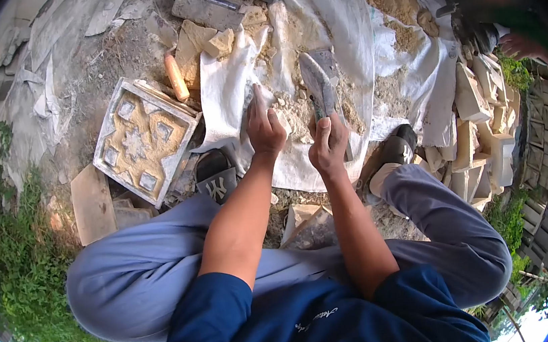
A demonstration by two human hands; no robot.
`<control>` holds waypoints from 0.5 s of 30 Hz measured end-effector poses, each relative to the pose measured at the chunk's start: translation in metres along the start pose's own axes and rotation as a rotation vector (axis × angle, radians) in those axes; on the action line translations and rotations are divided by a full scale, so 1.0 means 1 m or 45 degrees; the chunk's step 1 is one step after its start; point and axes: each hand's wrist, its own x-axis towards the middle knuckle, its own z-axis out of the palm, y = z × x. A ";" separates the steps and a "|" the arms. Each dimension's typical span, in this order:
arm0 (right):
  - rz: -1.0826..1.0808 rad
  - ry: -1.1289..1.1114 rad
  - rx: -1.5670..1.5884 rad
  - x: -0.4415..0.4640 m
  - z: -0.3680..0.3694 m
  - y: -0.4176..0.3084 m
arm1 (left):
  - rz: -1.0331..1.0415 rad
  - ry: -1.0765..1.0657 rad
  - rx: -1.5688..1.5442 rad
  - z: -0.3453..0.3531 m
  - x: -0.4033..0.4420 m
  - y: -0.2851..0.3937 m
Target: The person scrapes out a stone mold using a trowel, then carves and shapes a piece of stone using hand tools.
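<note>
My right hand (329,143) is closed around the handle of a broad-bladed knife (318,81), whose dusty grey blade points away from me. To its left, my left hand (265,130) grips a pale stone piece (281,117), fingers stretched along its left side and thumb over the near part. The hand hides much of that piece. Both hands are over a white sack sheet (225,99) strewn with sandy crumbs and chips (351,108). The blade and the stone piece are apart.
A square framed mould-like block (142,142) with a star pattern lies left, near an orange-handled tool (175,77). Stone slabs (217,2) lie ahead, and stacked pale blocks (477,141) stand right. Another person's hand (523,46) shows at upper right. My sandalled feet (217,174) flank the sheet.
</note>
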 end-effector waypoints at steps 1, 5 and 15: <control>0.042 -0.023 -0.126 -0.005 0.002 0.011 | 0.018 0.012 -0.014 0.000 0.001 -0.001; 0.548 -0.201 -0.799 -0.022 0.012 0.060 | -0.206 -0.300 -0.018 -0.006 -0.002 -0.003; 0.539 -0.119 -0.644 -0.026 0.008 0.067 | -0.113 -0.285 0.045 -0.004 -0.001 -0.008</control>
